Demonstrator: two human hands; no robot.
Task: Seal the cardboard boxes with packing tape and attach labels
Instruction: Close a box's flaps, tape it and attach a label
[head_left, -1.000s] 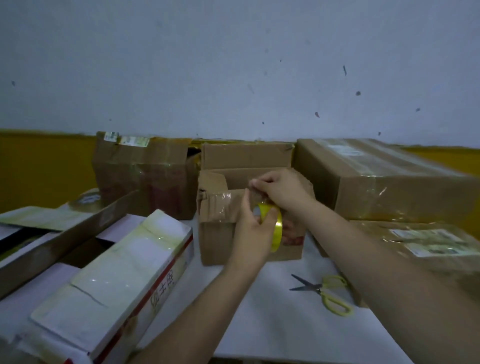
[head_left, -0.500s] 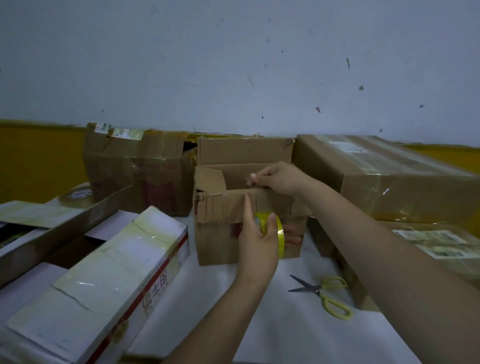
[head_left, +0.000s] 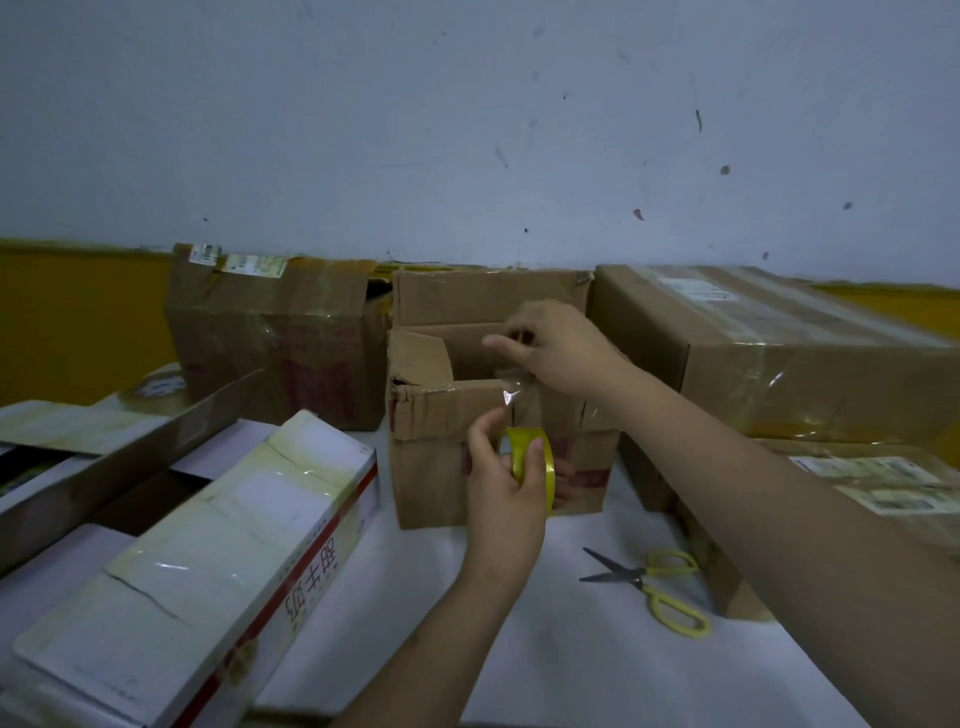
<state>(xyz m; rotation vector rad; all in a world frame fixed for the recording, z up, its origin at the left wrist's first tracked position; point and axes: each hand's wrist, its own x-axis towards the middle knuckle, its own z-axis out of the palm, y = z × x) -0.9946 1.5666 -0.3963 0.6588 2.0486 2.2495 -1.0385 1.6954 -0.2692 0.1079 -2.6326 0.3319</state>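
Observation:
A small brown cardboard box (head_left: 431, 467) stands open in the middle of the white table, its back flap upright. My left hand (head_left: 506, 499) grips a yellow roll of clear packing tape (head_left: 535, 462) in front of the box's near side. A strip of clear tape (head_left: 511, 395) runs up from the roll over the front top edge. My right hand (head_left: 561, 353) pinches the free end of that strip above the box opening.
Yellow-handled scissors (head_left: 649, 587) lie open on the table at the right. A long taped box (head_left: 769, 353) sits on labelled boxes (head_left: 883, 483) at the right. A white carton (head_left: 208, 566) lies at the left, a worn brown box (head_left: 275, 338) behind it.
My left hand has lowered the roll down the box's front while my right hand lifted the tape end above the opening, so more tape is pulled out.

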